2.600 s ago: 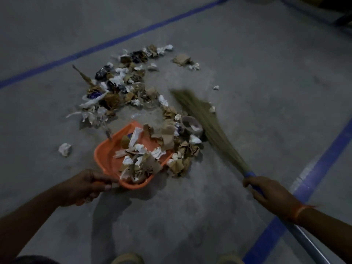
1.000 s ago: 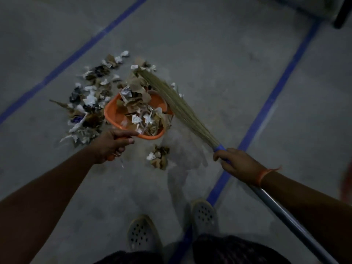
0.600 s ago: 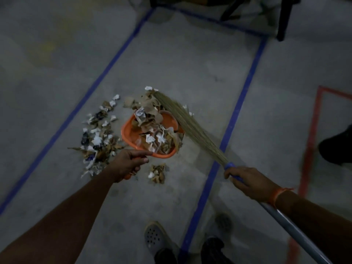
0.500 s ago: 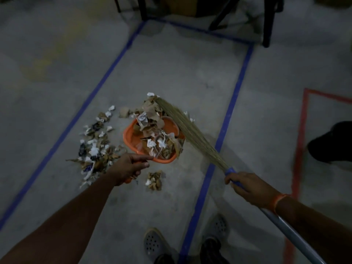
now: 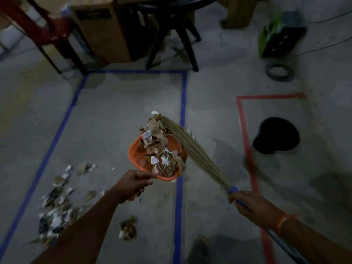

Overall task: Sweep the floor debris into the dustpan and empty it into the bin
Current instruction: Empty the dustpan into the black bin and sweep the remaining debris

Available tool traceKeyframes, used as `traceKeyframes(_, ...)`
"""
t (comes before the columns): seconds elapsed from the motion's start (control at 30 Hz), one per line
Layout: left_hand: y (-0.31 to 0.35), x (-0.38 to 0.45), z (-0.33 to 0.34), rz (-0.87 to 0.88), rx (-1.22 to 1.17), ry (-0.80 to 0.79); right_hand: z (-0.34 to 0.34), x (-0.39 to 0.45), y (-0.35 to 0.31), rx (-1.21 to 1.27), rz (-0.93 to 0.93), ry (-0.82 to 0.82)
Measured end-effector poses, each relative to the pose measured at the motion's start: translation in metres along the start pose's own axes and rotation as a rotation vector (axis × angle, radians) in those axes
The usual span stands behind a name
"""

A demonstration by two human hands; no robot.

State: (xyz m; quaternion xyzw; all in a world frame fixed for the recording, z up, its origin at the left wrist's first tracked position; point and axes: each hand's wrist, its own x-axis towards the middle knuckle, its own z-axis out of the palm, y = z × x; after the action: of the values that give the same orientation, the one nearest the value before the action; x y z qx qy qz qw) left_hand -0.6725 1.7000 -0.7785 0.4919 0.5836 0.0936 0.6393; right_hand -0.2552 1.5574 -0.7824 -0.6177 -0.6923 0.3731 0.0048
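Note:
My left hand grips the handle of an orange dustpan, held above the floor and heaped with torn paper and cardboard scraps. My right hand grips the blue collar of a grass broom, whose bristles lie against the pan's right side and press on the heap. A black bin stands on the floor to the right, beyond a red tape line. Loose debris lies on the floor at lower left, and a small clump sits below the pan.
Blue tape lines and a red tape outline mark the concrete floor. At the back stand a red chair, a cardboard box, a black stool and a green-black box with a coiled cable. My foot is below.
The loaded dustpan has been lifted off the floor and carried right, away from the debris pile, with the broom held against it. The view has swung up, bringing the black bin and furniture into sight.

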Motion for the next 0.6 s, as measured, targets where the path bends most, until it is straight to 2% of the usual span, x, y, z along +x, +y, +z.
traceKeyframes(0.27,0.101,0.112,0.093,0.018,0.07,-0.191,-0.049,-0.034,0.092,0.062,0.207,0.153)
traceKeyframes(0.5,0.157,0.219,0.166,0.037,0.129,-0.366,-0.074,-0.043,0.157,0.089,0.322,0.272)
traceKeyframes(0.6,0.172,0.261,0.205,0.031,0.137,-0.412,-0.08,-0.04,0.187,0.146,0.411,0.274)
